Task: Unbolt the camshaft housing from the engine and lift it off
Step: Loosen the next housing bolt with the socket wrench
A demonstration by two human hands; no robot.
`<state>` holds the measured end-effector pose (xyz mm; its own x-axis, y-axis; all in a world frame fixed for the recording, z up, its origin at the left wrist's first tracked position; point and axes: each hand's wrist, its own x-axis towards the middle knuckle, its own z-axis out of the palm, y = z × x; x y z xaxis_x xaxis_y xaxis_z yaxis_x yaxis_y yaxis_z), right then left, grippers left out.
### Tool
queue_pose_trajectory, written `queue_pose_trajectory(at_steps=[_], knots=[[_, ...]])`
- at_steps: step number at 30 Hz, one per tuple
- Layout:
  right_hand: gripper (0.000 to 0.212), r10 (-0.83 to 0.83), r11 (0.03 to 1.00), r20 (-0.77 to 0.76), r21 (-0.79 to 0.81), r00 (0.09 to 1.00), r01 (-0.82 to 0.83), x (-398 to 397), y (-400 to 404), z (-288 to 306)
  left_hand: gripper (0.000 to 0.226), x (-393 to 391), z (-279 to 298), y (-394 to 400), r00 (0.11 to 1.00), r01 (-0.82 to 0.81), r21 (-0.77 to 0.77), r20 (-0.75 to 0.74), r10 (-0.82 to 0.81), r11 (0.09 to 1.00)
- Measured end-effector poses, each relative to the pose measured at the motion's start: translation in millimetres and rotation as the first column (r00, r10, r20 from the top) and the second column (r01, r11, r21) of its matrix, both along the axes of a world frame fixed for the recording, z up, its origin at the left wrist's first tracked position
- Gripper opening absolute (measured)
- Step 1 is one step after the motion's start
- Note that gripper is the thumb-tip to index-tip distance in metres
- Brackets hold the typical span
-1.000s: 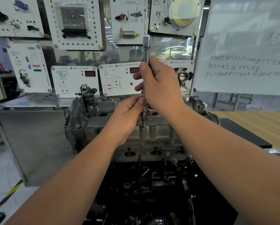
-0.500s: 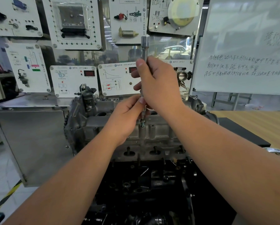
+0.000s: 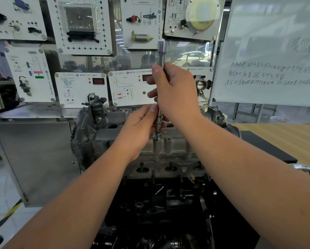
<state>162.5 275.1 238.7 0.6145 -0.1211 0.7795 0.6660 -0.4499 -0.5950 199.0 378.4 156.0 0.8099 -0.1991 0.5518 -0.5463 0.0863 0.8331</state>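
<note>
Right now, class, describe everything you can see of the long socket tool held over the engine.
The socket tool is a slim, bright steel rod standing nearly upright, with a wider cylindrical head at its top. The right hand grips the middle of its shaft; the left hand pinches its thicker lower end. Its tip sits on a bolt raised slightly from the grey cast camshaft housing.

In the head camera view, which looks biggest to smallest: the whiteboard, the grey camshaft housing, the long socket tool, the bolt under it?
1. whiteboard, though cut off by the frame
2. camshaft housing
3. socket tool
4. bolt
The whiteboard stands farther back, so true sizes stay unsure.
</note>
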Motion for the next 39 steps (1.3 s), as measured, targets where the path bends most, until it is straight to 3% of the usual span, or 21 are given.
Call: queue_pose_trajectory(at_steps=[5, 10, 14, 20, 23, 26, 31, 34, 39], knots=[[0.037, 0.073, 0.994, -0.063, 0.083, 0.995, -0.068, -0.2, 2.6, -4.9, 0.028, -3.2, 2.0, -0.7, 1.0, -0.026, 0.002, 0.013, 0.026, 1.0], [0.032, -0.046, 0.999, 0.012, 0.011, 0.999, 0.046, -1.7, -0.5, -6.9, 0.015, -1.6, -0.3, -5.1, 0.992, -0.106, -0.05, 0.065, 0.109, 0.993], [0.029, -0.033, 0.999, 0.021, -0.022, 0.999, 0.033, -0.4, -3.6, -4.4, 0.015, -3.1, 0.6, -5.5, 0.993, -0.105, -0.056, 0.05, 0.108, 0.993], [0.03, 0.007, 0.996, -0.018, -0.087, 1.0, -0.009, -1.5, 1.7, -8.0, 0.035, -4.3, 0.9, 1.5, 1.0, 0.011, 0.003, 0.012, -0.011, 1.0], [0.029, 0.026, 0.999, -0.039, -0.026, 0.999, -0.027, -0.4, -0.4, -12.1, 0.024, -2.5, 0.2, -1.1, 0.997, -0.061, 0.002, 0.036, 0.061, 0.998], [0.03, -0.015, 0.998, -0.012, -0.062, 1.0, 0.014, -0.7, -3.7, -10.4, 0.015, -1.5, 1.2, -3.7, 0.994, -0.1, -0.031, 0.048, 0.102, 0.994], [0.025, -0.046, 0.994, 0.025, -0.097, 0.999, 0.048, 1.1, -6.3, -7.4, 0.028, -4.1, 2.4, -4.9, 0.996, -0.086, -0.066, 0.019, 0.087, 0.994], [0.02, 0.007, 0.991, 0.006, -0.132, 1.0, -0.006, 0.7, -7.5, -8.9, 0.033, -7.6, 3.9, -1.2, 0.999, 0.016, -0.054, -0.039, -0.018, 0.998], [0.048, 0.043, 0.994, -0.014, -0.098, 0.999, -0.044, -1.3, -8.9, -14.0, 0.025, -9.1, 4.3, 0.5, 0.998, 0.029, -0.059, -0.06, -0.032, 0.998]])
